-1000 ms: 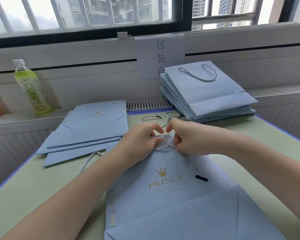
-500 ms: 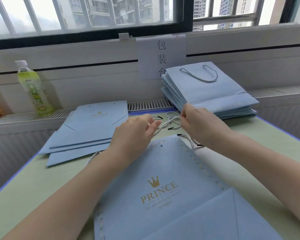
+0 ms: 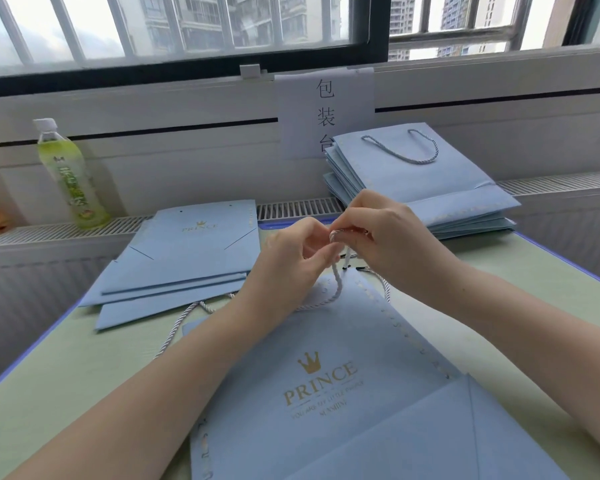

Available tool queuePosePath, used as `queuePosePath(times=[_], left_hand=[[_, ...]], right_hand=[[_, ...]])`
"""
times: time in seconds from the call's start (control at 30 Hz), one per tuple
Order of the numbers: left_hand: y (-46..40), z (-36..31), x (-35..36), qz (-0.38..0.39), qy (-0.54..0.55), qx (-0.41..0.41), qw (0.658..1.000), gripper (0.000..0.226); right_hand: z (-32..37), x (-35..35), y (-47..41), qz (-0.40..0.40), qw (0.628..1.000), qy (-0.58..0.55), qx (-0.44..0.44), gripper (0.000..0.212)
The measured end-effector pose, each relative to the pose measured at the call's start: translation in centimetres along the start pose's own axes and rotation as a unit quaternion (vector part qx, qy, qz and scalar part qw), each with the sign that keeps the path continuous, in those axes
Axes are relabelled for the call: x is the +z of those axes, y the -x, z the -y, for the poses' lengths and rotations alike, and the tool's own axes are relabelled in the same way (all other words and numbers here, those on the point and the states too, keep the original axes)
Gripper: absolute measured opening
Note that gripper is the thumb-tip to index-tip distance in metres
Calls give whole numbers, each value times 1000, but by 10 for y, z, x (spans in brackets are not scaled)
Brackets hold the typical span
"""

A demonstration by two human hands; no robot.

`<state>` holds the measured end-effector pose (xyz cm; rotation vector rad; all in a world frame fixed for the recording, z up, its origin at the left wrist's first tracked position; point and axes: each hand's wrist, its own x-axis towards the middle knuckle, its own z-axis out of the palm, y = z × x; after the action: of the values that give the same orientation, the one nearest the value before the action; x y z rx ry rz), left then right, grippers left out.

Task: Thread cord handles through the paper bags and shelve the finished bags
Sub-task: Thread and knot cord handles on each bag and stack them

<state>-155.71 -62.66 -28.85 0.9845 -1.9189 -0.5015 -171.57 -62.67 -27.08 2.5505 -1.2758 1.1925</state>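
Both hands meet above the near bag's (image 3: 326, 393) top edge; the left hand (image 3: 291, 261) and right hand (image 3: 378, 237) each pinch the pale cord (image 3: 336, 282), which trails down onto that bag, flat at the table's (image 3: 49, 375) near edge; unthreaded bags (image 3: 187, 258) far left, corded stack (image 3: 420, 188) far right.

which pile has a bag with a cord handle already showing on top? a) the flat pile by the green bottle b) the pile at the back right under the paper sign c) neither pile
b: the top bag of the back-right pile shows a looped cord handle on its face, while the left pile by the green bottle shows bare punched holes.
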Motion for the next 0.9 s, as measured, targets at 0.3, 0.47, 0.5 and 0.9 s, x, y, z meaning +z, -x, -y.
queuePosePath(times=[0.3,0.47,0.5,0.9], left_hand=[[3,-4,-3,5,-30,59,998,12],[5,0,-3,100,-18,79,992,23],[6,-1,-3,123,-21,79,989,20],[-3,14,-11,67,-216,-66,972,12]], right_hand=[[-7,-1,1,62,965,-133,218,32],[-5,-3,-4,19,852,-406,330,23],[-5,-2,-4,3,849,-414,328,19],[-3,-1,1,144,961,-135,194,16]])
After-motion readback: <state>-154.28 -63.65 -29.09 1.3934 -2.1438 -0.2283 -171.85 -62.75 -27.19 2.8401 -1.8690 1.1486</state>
